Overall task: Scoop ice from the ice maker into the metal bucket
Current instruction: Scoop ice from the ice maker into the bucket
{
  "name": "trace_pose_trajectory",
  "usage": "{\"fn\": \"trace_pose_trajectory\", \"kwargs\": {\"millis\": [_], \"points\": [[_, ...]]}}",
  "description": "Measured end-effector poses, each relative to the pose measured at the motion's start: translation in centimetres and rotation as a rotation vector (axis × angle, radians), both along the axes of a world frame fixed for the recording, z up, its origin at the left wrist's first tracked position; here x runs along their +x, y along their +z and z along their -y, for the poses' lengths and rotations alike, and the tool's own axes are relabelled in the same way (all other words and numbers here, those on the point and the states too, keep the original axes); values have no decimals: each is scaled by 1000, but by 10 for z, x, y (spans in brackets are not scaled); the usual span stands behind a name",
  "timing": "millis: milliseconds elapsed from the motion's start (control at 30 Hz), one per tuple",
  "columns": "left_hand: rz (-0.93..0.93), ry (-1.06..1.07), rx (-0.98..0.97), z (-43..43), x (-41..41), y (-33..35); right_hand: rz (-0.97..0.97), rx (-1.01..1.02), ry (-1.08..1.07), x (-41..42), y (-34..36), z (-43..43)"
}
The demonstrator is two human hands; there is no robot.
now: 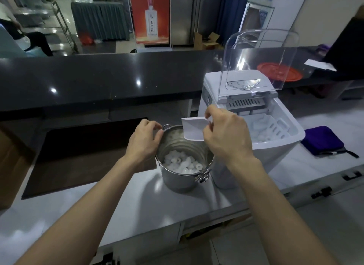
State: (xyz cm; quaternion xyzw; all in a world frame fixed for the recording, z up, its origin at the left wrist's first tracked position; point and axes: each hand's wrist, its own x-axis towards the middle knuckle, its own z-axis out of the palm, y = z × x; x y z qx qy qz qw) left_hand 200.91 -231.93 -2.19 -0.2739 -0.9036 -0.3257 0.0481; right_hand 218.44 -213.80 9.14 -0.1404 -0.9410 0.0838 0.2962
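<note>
The metal bucket (177, 181), shiny and cylindrical with ring handles, stands on the pale smooth table (137, 201), touching the ice maker's (279, 149) front corner. Hollow white ice (182, 164) lies heaped in its bottom. The left hand (144, 140) curls its fingers on the bucket's rim. The right hand (226, 134) pinches a white plastic scoop (194, 129) by its end, above the bucket's mouth. The boxy white ice maker has its clear curved lid (260, 57) upright and more ice in its slotted basket. A folded purple cloth (323, 140) lies just beside it, and a glossy dark counter (98, 77) runs behind.
</note>
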Motion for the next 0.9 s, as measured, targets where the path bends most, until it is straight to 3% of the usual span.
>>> {"fn": "trace_pose_trajectory", "kwargs": {"millis": [333,700,900], "points": [[-44,-110,198,-62,20,43,-241,-36,-70,22,36,-83],[-184,-1,469,-166,71,78,41,24,133,16,6,-224],[-135,75,384,-209,88,75,144,35,337,9,-5,-263]]}}
